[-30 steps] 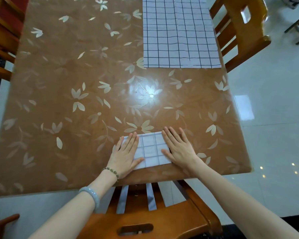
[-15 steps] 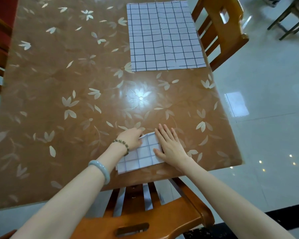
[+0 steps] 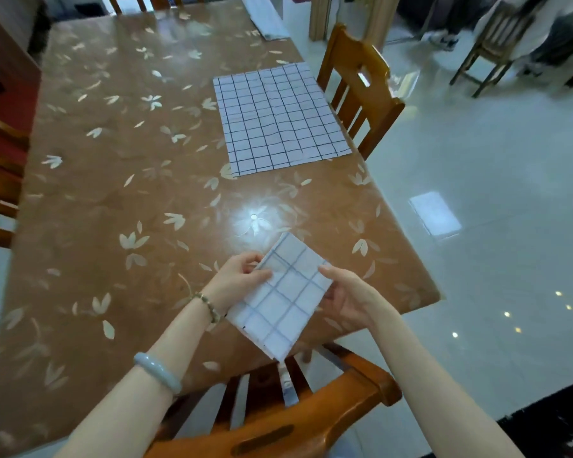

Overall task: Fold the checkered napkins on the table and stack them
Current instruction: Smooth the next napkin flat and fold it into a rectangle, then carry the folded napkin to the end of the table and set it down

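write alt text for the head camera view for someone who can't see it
A left hand and right hand hold a small folded checkered napkin by its sides over the near edge of a brown leaf-patterned table. Farther along the table's right side a larger unfolded checkered napkin lies flat beside a wooden chair.

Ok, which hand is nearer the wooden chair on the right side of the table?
Right. The right hand holds the right edge of the folded napkin, on the side toward the chair; the left hand holds its left edge, farther off.
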### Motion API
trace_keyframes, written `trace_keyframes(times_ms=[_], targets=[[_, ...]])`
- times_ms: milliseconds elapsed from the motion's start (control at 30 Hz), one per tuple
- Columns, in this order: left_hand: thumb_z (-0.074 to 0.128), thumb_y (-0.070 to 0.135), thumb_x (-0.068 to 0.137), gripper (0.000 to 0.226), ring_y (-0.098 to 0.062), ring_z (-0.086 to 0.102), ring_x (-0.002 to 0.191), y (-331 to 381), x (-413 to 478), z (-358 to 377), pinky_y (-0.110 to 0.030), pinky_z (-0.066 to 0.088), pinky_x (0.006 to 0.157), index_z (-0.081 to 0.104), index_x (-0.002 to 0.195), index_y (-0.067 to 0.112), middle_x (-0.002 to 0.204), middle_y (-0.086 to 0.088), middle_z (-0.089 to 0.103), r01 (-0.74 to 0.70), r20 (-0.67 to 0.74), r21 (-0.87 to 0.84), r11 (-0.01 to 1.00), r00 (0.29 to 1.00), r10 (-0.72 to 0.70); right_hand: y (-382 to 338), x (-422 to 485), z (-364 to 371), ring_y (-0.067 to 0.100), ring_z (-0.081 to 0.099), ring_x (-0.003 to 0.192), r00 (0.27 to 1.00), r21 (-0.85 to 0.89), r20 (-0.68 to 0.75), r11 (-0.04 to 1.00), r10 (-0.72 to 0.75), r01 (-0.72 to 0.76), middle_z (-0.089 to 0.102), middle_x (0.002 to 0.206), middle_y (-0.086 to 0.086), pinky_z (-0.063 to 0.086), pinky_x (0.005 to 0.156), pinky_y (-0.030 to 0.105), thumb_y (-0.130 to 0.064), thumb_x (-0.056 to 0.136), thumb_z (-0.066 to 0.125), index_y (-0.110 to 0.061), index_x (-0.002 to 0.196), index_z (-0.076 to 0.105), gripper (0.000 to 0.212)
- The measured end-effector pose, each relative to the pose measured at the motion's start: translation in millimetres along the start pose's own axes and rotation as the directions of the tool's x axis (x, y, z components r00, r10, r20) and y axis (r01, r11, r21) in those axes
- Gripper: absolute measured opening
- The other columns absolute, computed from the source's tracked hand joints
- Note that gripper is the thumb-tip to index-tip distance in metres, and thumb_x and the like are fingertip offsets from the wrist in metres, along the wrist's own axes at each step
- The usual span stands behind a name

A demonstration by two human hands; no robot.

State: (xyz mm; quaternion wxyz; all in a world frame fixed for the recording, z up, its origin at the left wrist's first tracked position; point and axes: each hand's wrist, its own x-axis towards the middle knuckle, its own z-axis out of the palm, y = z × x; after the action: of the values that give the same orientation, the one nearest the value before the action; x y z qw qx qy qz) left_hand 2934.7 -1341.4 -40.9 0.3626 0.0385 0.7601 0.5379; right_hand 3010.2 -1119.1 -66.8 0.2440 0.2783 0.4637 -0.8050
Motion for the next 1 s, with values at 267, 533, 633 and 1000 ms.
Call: trace_keyframes(times_ms=[267, 533, 633, 1000], targets=[[0.062, 0.006, 0.090, 0.008, -0.023, 0.070, 0.071, 32.5, -37.3, 35.7, -0.034, 0.057, 0.060, 0.061, 0.098, 0.008, 0.089, -0.013, 0.072, -0.037, 0.026, -0.324, 0.945, 0.999, 0.048, 10.1, -93.4, 30.0, 0.029, 0.071, 0.089, 0.971, 0.005, -0.177, 0.986, -0.162, 0.165, 0.073, 0.098, 0.016, 0.058, 0.064, 0.030, -0.003, 0.082, 0.067, 0.002, 0.105, 0.065, 0.023], [0.076, 0.014, 0.069, 0.056, -0.025, 0.068, 0.099, 57.3, -69.1, 94.3, -0.042, 0.057, 0.079, 0.054, 0.119, 0.021, 0.113, -0.004, 0.067, -0.173, 0.391, -0.049, 0.984, 0.903, 0.178, 35.9, -173.3, 6.3, 0.028, 0.071, 0.081, 0.834, 0.050, -0.461, 0.929, -0.304, 0.367, 0.071, 0.099, 0.020, 0.059, 0.063, 0.034, 0.004, 0.081, 0.066, 0.007, 0.106, 0.063, 0.025], [0.073, 0.006, 0.076, 0.052, -0.020, 0.067, 0.100, 68.7, -78.9, 120.2, -0.036, 0.058, 0.079, 0.051, 0.121, 0.022, 0.115, -0.003, 0.065, -0.235, 0.481, 0.025, 0.972, 0.855, 0.194, 45.2, -202.7, -9.7, 0.028, 0.070, 0.083, 0.823, 0.087, -0.470, 0.911, -0.320, 0.404, 0.070, 0.103, 0.017, 0.059, 0.066, 0.034, 0.001, 0.082, 0.065, 0.001, 0.111, 0.063, 0.029], [0.074, 0.004, 0.075, 0.055, -0.029, 0.067, 0.103, 103.2, -64.0, 209.2, -0.042, 0.055, 0.087, 0.055, 0.125, 0.017, 0.117, -0.012, 0.066, -0.244, 0.783, 0.159, 0.957, 0.621, 0.028, 51.3, -260.5, -103.4, 0.027, 0.064, 0.080, 0.696, 0.166, -0.650, 0.837, -0.304, 0.521, 0.064, 0.090, 0.017, 0.059, 0.067, 0.035, 0.000, 0.080, 0.067, -0.001, 0.090, 0.064, 0.011]])
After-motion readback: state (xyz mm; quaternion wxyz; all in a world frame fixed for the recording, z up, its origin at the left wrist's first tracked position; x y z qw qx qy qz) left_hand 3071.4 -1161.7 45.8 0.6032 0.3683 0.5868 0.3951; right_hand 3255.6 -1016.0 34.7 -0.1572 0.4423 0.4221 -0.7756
